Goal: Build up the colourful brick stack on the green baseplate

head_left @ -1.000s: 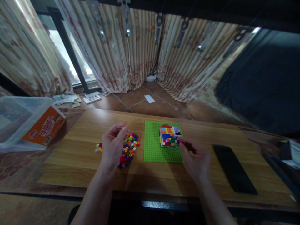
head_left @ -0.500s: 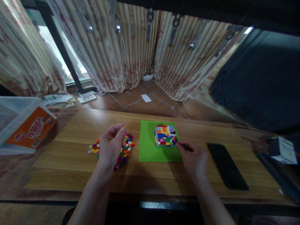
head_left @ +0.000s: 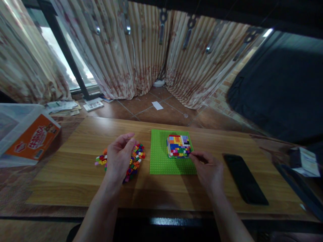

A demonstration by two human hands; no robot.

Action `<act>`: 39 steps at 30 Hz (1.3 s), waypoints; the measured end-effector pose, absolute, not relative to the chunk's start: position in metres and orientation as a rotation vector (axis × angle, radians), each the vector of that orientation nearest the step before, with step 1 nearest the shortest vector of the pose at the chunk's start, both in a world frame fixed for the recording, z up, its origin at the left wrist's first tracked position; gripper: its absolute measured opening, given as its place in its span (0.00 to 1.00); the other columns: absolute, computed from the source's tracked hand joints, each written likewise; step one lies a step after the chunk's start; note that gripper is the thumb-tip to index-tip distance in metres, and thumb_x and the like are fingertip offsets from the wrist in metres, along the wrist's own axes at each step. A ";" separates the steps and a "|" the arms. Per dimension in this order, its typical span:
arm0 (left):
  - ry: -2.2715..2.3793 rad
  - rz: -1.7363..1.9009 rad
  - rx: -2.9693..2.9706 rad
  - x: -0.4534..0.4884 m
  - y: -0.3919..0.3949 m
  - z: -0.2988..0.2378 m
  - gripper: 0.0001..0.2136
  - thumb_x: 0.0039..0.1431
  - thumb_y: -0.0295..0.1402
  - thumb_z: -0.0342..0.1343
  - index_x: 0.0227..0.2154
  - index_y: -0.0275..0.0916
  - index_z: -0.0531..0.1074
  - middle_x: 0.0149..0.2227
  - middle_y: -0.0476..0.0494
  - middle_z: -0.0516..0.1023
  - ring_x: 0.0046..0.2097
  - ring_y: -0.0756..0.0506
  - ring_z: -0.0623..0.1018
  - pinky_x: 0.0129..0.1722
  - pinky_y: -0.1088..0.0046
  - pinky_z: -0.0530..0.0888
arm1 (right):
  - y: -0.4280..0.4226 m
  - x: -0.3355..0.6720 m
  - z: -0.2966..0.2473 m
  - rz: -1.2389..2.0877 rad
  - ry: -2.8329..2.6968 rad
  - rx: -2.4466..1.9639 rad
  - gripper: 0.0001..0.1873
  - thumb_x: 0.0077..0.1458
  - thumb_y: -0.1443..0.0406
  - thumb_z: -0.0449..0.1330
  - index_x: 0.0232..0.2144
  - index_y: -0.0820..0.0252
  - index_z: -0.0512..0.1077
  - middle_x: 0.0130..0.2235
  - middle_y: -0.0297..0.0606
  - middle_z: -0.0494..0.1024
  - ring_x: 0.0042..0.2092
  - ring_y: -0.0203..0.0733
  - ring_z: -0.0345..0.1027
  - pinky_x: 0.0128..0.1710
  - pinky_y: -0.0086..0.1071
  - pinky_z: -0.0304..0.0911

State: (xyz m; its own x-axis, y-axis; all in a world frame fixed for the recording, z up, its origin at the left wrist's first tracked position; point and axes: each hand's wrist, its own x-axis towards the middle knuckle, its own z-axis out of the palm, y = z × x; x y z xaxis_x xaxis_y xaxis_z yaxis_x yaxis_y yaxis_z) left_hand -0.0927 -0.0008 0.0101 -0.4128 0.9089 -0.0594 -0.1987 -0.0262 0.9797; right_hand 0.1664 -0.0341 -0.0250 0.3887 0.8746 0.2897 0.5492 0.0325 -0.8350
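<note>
A green baseplate (head_left: 161,161) lies on the wooden table, and on its far right corner stands a square block of many-coloured small bricks (head_left: 178,146). My right hand (head_left: 208,171) rests at the block's near right corner with thumb and forefinger pinched against its edge; what they pinch is too small to name. My left hand (head_left: 118,156) hovers, fingers curled, over a loose pile of coloured bricks (head_left: 135,159) to the left of the plate; I cannot see anything in it.
A black phone (head_left: 244,178) lies flat to the right of my right hand. A clear plastic bin with an orange box (head_left: 30,137) sits at the table's left end. Small boxes (head_left: 304,161) are at the far right. Curtains hang behind the table.
The view has shifted a little since a second ago. My right hand has stayed at the block's corner and my left hand has kept its place over the pile.
</note>
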 end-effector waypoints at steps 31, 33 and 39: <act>1.352 1.609 0.772 -0.094 -0.003 0.014 0.12 0.45 0.34 0.65 0.34 0.36 0.77 0.25 0.50 0.78 0.27 0.52 0.75 0.30 0.76 0.70 | -0.040 0.135 -0.015 0.339 -1.168 -1.330 0.05 0.53 0.62 0.64 0.31 0.57 0.79 0.33 0.37 0.82 0.35 0.42 0.76 0.37 0.37 0.71; 1.348 1.615 0.761 -0.095 -0.004 0.014 0.12 0.45 0.34 0.65 0.34 0.36 0.76 0.24 0.50 0.77 0.26 0.52 0.75 0.29 0.77 0.69 | -0.046 0.119 -0.016 0.356 -1.334 -1.301 0.05 0.56 0.63 0.62 0.32 0.55 0.79 0.35 0.37 0.82 0.38 0.42 0.76 0.40 0.36 0.71; 1.341 1.631 0.759 -0.100 -0.005 0.014 0.11 0.47 0.33 0.63 0.35 0.35 0.76 0.24 0.51 0.77 0.24 0.54 0.73 0.27 0.78 0.68 | -0.060 0.072 -0.024 0.510 -1.805 -1.153 0.09 0.62 0.68 0.57 0.37 0.55 0.78 0.37 0.37 0.81 0.40 0.40 0.75 0.41 0.33 0.70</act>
